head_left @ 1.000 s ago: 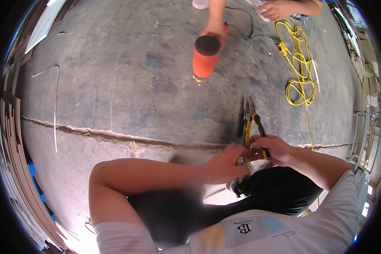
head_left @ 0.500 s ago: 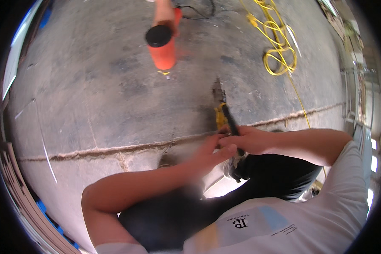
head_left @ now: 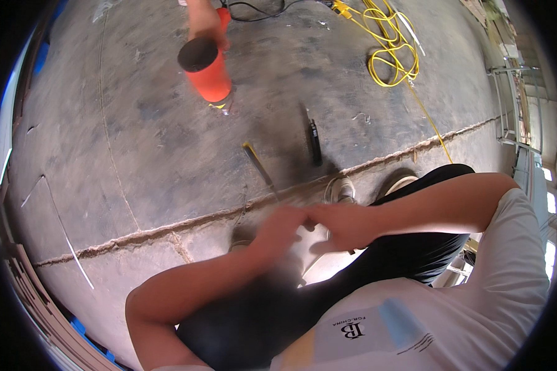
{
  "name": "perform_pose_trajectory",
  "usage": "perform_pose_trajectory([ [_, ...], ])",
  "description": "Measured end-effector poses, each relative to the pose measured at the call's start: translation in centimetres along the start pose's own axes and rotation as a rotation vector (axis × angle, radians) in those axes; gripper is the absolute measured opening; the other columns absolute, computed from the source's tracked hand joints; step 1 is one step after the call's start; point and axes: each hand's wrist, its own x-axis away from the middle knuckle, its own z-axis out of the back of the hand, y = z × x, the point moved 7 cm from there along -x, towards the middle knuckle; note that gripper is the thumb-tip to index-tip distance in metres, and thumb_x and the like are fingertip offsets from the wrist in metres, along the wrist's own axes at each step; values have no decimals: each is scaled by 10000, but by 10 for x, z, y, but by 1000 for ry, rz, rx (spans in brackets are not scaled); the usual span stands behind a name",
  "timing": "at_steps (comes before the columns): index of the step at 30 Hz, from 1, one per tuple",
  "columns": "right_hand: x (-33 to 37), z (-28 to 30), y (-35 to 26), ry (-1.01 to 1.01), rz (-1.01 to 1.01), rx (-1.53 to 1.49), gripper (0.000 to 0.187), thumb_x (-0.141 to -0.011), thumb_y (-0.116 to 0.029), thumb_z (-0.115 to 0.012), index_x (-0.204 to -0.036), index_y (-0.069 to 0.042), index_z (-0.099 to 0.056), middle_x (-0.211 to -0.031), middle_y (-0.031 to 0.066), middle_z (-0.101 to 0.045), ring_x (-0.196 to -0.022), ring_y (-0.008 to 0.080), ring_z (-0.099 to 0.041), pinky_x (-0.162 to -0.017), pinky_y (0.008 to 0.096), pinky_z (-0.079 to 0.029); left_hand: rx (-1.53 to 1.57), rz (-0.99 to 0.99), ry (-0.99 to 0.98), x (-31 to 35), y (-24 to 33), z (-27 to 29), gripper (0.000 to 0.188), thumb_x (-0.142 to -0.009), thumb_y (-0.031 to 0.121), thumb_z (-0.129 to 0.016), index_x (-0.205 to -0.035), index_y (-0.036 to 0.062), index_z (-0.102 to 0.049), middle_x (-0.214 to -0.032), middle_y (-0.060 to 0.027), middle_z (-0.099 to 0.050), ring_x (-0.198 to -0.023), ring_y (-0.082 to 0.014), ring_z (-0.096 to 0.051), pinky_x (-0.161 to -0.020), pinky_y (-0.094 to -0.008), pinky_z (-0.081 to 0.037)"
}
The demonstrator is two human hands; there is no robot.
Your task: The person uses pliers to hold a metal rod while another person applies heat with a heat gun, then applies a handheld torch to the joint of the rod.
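Note:
My left hand (head_left: 281,227), blurred by motion, meets my right hand (head_left: 346,224) above my knees. How the left fingers are set is hard to make out. On the right hand the thumb stands away from the fingers, whose tips touch the left hand; nothing shows in the gap. Beyond them is a slim tool with a black handle (head_left: 315,143), a thin dark shaft pointing away. Left of it, a blurred dark stick with a yellow end (head_left: 249,147) slants toward my left hand. Whether that hand touches it I cannot tell.
At the far side another person's hand (head_left: 207,28) grips an orange corded power tool (head_left: 210,80) with a black end cap. A yellow cable (head_left: 387,55) lies coiled at the far right. A rough crack (head_left: 167,230) crosses the concrete. Brown boards (head_left: 34,297) line the left edge.
The yellow-and-black tool with a grey head, between my hands earlier, no longer shows there. A black-handled tool and a yellow-ended stick now appear apart. The view has shifted.

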Motion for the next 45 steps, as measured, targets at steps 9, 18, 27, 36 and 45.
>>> perform_pose_trajectory([
  [9, -61, 27, 85, 248, -134, 347, 411, -930, -430, -627, -1159, -100, -711, -945, 162, -748, -936, 380, -717, -830, 498, -564, -160, 23, 98, 12, -32, 45, 313, -930, 306, -643, -1093, 53, -729, -1034, -128, -727, -909, -266, -708, -823, -395, -543],
  [18, -232, -5, 75, 673, -62, 502, 325, -881, -367, -711, -1022, -78, -663, -788, 150, -720, -773, 380, -715, -719, 502, -554, -214, -22, 175, 16, -28, 54, 248, -965, 247, -657, -1102, 45, -700, -1011, -121, -705, -936, -223, -668, -881, -377, -527],
  [27, -204, -21, 81, 247, 98, 696, 183, -819, -257, -713, -970, -164, -760, -784, 117, -720, -789, 346, -732, -696, 490, -564, -1031, -307, 457, 28, -5, 102, 636, -876, 384, -766, -1410, 108, -560, -1417, -206, -571, -1283, -405, -562, -1062, -501, -463],
  [36, -160, -17, 22, 188, 259, 688, 259, -858, -305, -686, -1116, -302, -711, -818, 44, -735, -766, 301, -732, -656, 439, -560, -57, -12, -180, -7, -55, 64, 816, -830, 274, -861, -1500, 51, -453, -1406, -123, -574, -1323, -240, -538, -1087, -391, -457],
  [45, -134, 26, 115, 805, -49, -76, 414, -858, -414, -787, -1192, -179, -718, -873, 100, -745, -829, 302, -728, -726, 407, -573, 101, 290, 134, 11, -106, 103, 636, -840, 63, -704, -1430, 20, -469, -1010, -84, -617, -769, -157, -601, -687, -311, -517],
])
